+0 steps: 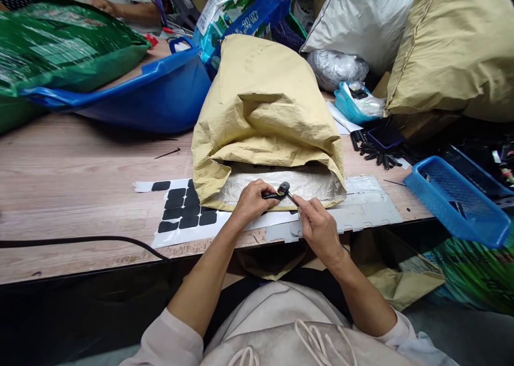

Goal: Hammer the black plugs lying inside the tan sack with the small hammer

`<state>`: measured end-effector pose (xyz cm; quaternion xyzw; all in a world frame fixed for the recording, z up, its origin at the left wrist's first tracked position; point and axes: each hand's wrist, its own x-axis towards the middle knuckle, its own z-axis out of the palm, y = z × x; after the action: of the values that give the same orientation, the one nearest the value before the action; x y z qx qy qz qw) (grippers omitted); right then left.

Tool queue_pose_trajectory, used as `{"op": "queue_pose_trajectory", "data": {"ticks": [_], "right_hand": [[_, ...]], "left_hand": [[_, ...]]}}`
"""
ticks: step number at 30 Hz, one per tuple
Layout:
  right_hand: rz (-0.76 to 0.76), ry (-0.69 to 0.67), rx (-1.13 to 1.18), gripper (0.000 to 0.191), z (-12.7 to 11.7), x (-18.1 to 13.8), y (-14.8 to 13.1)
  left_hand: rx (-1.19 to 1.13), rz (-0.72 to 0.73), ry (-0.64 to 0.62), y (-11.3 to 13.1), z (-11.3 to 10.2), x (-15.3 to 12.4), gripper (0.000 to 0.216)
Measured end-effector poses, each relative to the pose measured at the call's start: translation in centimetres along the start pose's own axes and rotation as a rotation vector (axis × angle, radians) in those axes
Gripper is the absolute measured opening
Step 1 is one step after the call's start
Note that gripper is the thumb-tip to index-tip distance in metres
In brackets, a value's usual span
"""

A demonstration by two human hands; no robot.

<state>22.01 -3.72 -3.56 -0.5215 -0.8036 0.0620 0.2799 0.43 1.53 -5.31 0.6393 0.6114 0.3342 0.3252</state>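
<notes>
Left hand (251,201) at desk (80,167) edge, fingers clenched on small black part (280,191) with round head. Right hand (319,228) just beside, fingers pinched on thin black pin (292,199) touching that part. Under both hands: white sheet (168,237) with black square pads (182,210), near open mouth of tan sack (263,114). Right: blue basket (458,205). Farther left: blue tub (152,95), green bag (60,44). Far back: another person's hand (102,4).

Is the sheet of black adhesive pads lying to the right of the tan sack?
No, the sheet of black pads lies left of the tan sack, partly tucked under its edge.
</notes>
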Motion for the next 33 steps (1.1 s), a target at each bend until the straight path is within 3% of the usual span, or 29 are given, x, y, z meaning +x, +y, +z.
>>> {"op": "queue_pose_trajectory", "data": {"ticks": [7, 11, 16, 20, 23, 25, 27, 29, 31, 33], "right_hand": [[0.06, 0.102, -0.289, 0.031, -1.0, 1.9, 3.6], [0.064, 0.106, -0.437, 0.029, 0.1, 2.6, 5.9], [0.071, 0.136, -0.492, 0.03, 1.5, 2.2, 6.1], [0.078, 0.113, -0.498, 0.029, 1.4, 2.1, 5.8], [0.081, 0.105, -0.5, 0.029, 1.2, 2.1, 5.7], [0.087, 0.098, -0.494, 0.03, 1.2, 2.1, 5.6], [0.094, 0.092, -0.485, 0.03, 1.2, 2.2, 5.6], [0.097, 0.091, -0.48, 0.029, 1.2, 2.2, 5.5], [0.097, 0.097, -0.479, 0.029, 1.3, 2.2, 5.4], [0.096, 0.099, -0.478, 0.029, 1.3, 2.2, 5.4]], "left_hand": [[0.054, 0.03, 0.005, 0.1, -0.1, -0.2, 0.01], [0.049, 0.047, -0.006, -0.2, 0.1, -0.1, 0.009], [0.056, 0.087, -0.042, -0.1, -0.4, -0.1, 0.014], [-0.015, 0.111, -0.059, 1.9, -1.7, -3.0, 0.025], [-0.203, 0.079, -0.292, 3.4, -2.1, -7.3, 0.032], [-0.291, 0.021, -0.543, 3.4, -1.2, -10.2, 0.033], [-0.291, -0.072, -0.696, 2.1, 0.9, -12.2, 0.034], [-0.213, -0.196, -0.687, -0.4, 3.8, -13.0, 0.035], [-0.03, -0.367, -0.6, -3.3, 6.8, -12.8, 0.036], [0.128, -0.446, -0.549, -5.9, 9.1, -12.0, 0.038]]}}
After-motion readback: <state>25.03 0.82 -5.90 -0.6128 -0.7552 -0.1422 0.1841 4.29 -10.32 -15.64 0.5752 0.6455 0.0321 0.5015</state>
